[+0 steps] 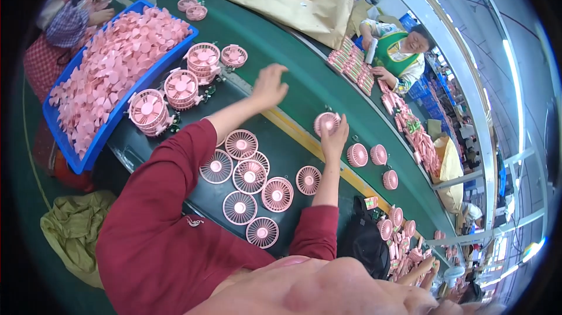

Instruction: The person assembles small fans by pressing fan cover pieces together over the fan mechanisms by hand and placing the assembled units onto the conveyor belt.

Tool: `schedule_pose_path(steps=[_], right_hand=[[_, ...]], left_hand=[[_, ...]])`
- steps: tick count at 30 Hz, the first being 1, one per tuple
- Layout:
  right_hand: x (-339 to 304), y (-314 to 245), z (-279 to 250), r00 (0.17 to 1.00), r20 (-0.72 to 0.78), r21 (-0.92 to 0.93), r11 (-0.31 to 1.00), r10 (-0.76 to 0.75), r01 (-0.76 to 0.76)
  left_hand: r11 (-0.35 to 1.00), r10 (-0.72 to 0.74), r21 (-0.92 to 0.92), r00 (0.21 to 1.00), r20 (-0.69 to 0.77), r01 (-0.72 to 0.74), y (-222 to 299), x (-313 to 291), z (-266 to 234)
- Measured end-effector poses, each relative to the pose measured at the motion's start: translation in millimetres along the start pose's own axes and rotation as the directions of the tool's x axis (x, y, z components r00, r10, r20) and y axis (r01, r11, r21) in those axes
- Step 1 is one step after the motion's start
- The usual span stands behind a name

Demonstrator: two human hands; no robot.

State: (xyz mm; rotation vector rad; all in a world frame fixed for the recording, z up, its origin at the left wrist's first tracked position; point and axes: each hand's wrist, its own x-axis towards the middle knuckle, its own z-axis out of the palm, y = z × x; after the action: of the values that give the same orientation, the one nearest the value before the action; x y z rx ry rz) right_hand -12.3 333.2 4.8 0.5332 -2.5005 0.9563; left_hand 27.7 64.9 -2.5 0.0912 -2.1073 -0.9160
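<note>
My right hand [334, 138] is closed round a small round pink fan head [325, 122] above the green conveyor belt. Over the belt's near edge, to the left of it, my left hand [270, 86] is held out with nothing in it, its fingers partly apart. Stacked pink fan housings [181, 85] with blades inside stand left of my left arm, short wires at their sides. Between my arms, several round pink fan grilles [249, 175] lie on the dark work table [202, 201], some overlapping.
A blue bin [99, 145] heaped with pink fan blades [120, 60] stands at the left. More fan heads [357, 154] sit on the belt [298, 89] at the right. A black bag [364, 239] is beside my right arm. Across the belt, a co-worker [392, 48] handles pink parts.
</note>
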Motion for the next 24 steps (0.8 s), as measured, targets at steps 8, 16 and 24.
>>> schedule_pose_path(steps=[8, 16, 24], right_hand=[[-122, 7, -76, 0.894, 0.439, -0.071, 0.988, -0.091, 0.135], [-139, 0, -64, 0.96, 0.272, -0.13, 0.986, -0.066, 0.105], [-100, -13, -52, 0.869, 0.401, 0.859, 0.211, 0.289, -0.466]], left_hand=[[0.684, -0.497, 0.522, 0.85, -0.177, 0.509, -84, 49, -40], [0.773, -0.537, 0.457, 0.837, 0.101, 0.441, -132, 42, -31], [0.935, -0.338, -0.091, 0.939, 0.059, 0.342, -60, 5, -10]])
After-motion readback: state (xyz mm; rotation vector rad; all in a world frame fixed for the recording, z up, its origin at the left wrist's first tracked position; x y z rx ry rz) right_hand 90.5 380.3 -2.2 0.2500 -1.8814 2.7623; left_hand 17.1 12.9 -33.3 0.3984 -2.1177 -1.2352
